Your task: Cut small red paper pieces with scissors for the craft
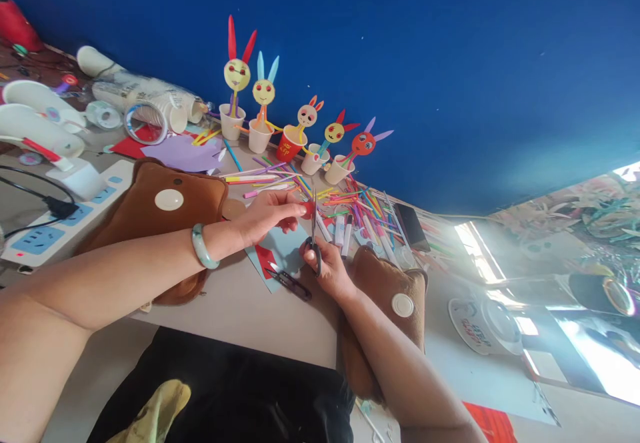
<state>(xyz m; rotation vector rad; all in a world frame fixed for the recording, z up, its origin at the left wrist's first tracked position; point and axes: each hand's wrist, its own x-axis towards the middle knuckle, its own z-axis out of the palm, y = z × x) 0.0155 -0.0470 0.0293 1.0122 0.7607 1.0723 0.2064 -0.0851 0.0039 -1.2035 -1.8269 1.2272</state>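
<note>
My left hand (275, 215) pinches a small red piece of paper (309, 210) between thumb and fingers, just left of the scissor blades. In my right hand (327, 266) is a pair of scissors (313, 240), gripped by its black handles with the blades pointing up and away. Below the hands lies light blue paper (286, 246) with a red scrap (265, 258) on it. A pair of dark thread snips (290, 284) rests at the lower edge of that paper. How far the blades are apart is hard to make out.
Several paper cups with rabbit-faced figures (263, 91) stand along the blue wall. Colored sticks and pens (345, 196) litter the table behind my hands. Brown cushions (200, 193) lie under my left forearm and beside my right. A power strip (65, 213) is at left, a phone (411, 226) at right.
</note>
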